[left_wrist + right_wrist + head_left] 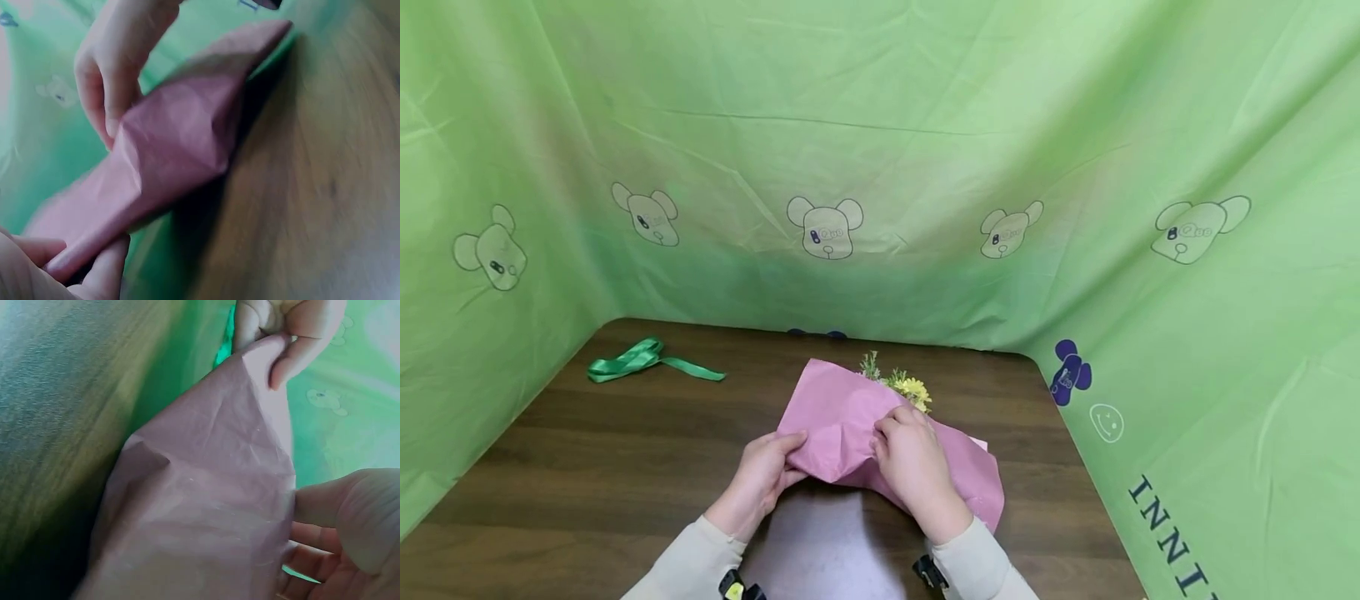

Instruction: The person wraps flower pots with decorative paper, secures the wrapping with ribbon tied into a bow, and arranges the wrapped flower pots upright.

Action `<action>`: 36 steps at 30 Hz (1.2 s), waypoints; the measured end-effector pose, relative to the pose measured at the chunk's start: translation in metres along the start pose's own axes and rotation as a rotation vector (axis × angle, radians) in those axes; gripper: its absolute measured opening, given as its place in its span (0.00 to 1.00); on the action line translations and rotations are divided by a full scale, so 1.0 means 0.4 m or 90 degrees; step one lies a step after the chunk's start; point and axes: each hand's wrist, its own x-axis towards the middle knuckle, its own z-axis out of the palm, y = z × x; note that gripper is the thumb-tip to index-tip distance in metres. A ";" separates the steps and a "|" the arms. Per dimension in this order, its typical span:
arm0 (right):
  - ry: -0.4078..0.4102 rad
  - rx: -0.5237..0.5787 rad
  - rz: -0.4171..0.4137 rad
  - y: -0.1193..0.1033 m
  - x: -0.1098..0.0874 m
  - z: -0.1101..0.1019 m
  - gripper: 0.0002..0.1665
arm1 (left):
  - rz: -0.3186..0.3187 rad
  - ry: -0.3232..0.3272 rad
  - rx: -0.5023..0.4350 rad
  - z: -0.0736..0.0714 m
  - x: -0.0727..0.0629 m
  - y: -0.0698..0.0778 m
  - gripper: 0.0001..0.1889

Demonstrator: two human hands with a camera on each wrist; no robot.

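A sheet of pink wrapping paper lies folded around a bunch of flowers in the middle of the table. Yellow flowers and green sprigs show past its far edge; the stems are hidden. My left hand pinches the paper's near left edge between thumb and fingers, as the right wrist view also shows. Over the paper's middle, my right hand has its fingers bent and grips a fold. In the left wrist view, the right hand's fingertips meet the paper's upper edge.
A loose green ribbon lies at the back left of the brown wooden table. Green cloth with printed bear heads hangs around the back and both sides. A bit of white peeks out behind the paper's right part.
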 end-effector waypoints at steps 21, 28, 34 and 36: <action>0.044 0.006 -0.023 0.016 0.003 0.018 0.03 | -0.013 -0.010 0.018 -0.037 0.026 -0.014 0.18; 0.029 0.022 -0.022 0.014 0.008 0.020 0.04 | -0.027 -0.015 0.065 -0.042 0.019 0.009 0.17; 0.033 0.025 -0.046 0.014 0.014 0.015 0.04 | -0.085 -0.087 0.160 -0.057 0.044 0.053 0.24; 0.031 0.029 -0.050 0.015 0.017 0.013 0.05 | -0.106 -0.115 0.190 -0.066 0.063 0.064 0.24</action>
